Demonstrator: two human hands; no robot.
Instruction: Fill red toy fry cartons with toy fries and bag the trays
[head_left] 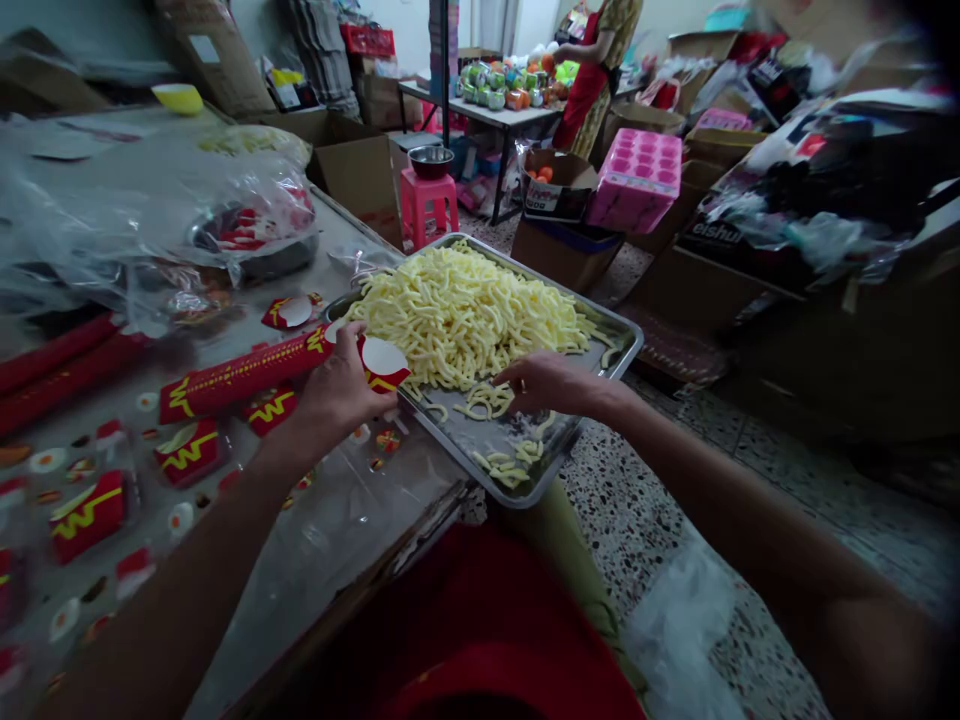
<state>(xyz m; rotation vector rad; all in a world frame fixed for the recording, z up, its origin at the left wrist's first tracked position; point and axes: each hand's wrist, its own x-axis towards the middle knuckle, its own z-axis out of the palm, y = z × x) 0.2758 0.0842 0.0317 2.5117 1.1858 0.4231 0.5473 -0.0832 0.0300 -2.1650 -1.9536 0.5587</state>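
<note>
My left hand point(346, 385) is closed on a small red fry carton point(384, 362) with a white inside and yellow marking. Beside that hand, a long nested stack of red cartons point(244, 378) lies on the table. A metal tray point(544, 468) holds a heap of pale yellow fry-shaped sticks point(465, 315), with a few loose ones near its front corner. Over the tray, my right hand point(547, 383) has its fingers curled down at the loose sticks by the heap's front edge. What lies between those fingers is hidden.
The table point(300, 570) has a patterned plastic cover, and clear plastic bags point(112, 220) lie on it. Behind the tray, a steel bowl point(431, 160) tops a pink stool point(429, 205). Cardboard boxes point(566, 255) stand on the floor. Another person point(585, 85) stands at a far table.
</note>
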